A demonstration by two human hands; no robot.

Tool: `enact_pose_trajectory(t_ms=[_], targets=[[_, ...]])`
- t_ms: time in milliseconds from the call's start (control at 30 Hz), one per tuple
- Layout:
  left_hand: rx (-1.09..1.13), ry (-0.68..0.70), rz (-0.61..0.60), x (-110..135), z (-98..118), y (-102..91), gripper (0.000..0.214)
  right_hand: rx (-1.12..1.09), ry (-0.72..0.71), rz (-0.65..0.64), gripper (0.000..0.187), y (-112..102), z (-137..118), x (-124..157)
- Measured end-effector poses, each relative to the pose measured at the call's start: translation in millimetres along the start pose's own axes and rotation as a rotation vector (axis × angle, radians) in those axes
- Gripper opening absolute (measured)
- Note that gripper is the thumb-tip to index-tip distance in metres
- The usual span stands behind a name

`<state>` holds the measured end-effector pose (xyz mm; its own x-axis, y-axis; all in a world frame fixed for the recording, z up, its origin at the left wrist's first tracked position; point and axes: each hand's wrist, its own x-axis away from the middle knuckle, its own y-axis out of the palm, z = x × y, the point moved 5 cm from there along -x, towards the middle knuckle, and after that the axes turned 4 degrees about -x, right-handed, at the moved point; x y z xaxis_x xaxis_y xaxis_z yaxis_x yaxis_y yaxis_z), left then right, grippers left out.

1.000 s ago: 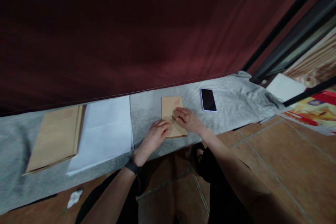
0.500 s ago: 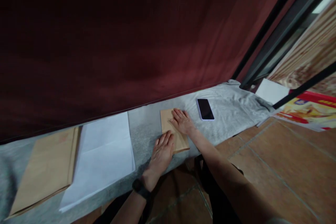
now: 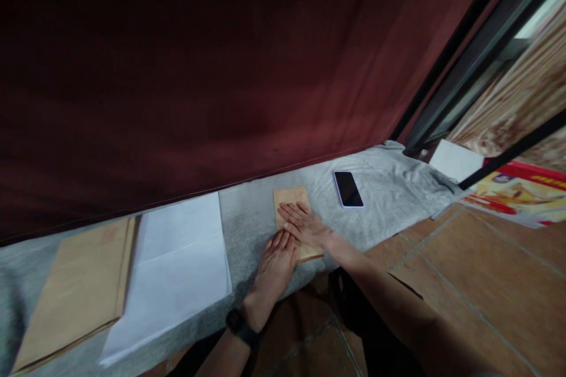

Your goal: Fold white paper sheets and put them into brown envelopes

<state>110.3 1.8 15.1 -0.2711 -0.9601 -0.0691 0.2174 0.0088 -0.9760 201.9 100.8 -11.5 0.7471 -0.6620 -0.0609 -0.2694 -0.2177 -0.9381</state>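
Observation:
A small brown envelope (image 3: 290,198) lies on the grey cloth (image 3: 247,221) in front of me. My right hand (image 3: 305,226) rests flat on it, fingers stretched out and pointing left. My left hand (image 3: 275,264) lies flat beside it at the envelope's near left edge, fingers together and extended, a black band on the wrist. Neither hand grips anything.
A stack of white paper (image 3: 174,268) and a larger brown envelope (image 3: 75,291) lie to the left on the cloth. A dark phone (image 3: 348,189) lies to the right. A dark red curtain hangs behind. Tiled floor, a white sheet (image 3: 455,160) and a colourful poster (image 3: 517,191) are at right.
My right hand slid back down the small envelope toward me. My left hand flattened from a curled pose and now lies beside the right hand. The view tilted upward.

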Motion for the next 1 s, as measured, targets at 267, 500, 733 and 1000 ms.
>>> enact_pose_trajectory(t_ms=[267, 500, 733, 1000], targets=[[0.226, -0.003, 0.023, -0.3, -15.7, -10.3, 0.03, -0.129, -0.046, -0.087, 0.061, 2.3, -19.7, 24.7], [0.248, -0.166, 0.036, -2.7, -36.9, -13.2, 0.035, -0.152, -0.138, -0.136, 0.069, 1.8, -37.6, 51.8], [0.143, -0.215, 0.039, -3.1, -32.5, -12.4, 0.029, -0.252, -0.175, -0.196, 0.078, 1.6, -51.0, 75.8], [-0.006, -0.092, 0.024, -7.3, -26.0, -10.7, 0.036, -0.572, -0.192, -0.084, 0.051, -14.8, -44.6, 72.9]])
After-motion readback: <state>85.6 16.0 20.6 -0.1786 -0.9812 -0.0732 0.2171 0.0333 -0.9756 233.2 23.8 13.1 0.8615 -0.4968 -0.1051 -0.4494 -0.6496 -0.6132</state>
